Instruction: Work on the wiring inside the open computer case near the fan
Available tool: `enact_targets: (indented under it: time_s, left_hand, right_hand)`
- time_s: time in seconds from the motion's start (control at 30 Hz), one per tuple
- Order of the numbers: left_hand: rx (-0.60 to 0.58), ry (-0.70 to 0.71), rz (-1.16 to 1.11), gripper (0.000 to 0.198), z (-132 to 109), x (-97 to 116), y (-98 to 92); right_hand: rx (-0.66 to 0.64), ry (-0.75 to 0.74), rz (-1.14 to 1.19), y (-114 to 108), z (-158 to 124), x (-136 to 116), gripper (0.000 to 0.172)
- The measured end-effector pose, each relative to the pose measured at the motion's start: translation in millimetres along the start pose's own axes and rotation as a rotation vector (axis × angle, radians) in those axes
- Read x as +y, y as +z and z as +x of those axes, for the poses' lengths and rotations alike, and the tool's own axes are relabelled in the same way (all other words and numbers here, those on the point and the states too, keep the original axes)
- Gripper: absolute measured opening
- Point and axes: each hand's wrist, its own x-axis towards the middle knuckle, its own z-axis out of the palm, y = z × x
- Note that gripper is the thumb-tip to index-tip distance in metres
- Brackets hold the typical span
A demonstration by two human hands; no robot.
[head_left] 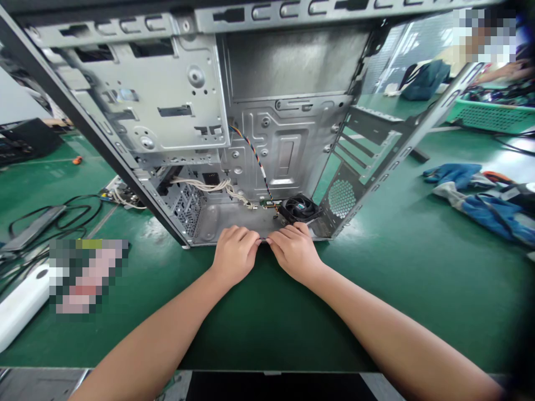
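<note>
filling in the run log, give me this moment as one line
left hand: holds lower edge of computer case | right hand: holds same edge, near fan | fan, wires: inside case

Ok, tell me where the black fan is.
In the head view, the black fan lies low inside the open computer case, right of centre, just beyond the right hand.

Pale light reflects off the green tabletop [418,273].
</note>
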Motion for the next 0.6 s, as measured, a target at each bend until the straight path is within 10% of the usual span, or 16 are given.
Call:
enact_targets:
  time_s: [0.6]
  left_hand:
    - [0.045, 0.005, -0.049, 0.024, -0.7, -0.9, 0.6]
  right_hand:
    - [0.006, -0.072, 0.055, -0.6, 0.0, -0.9, 0.035]
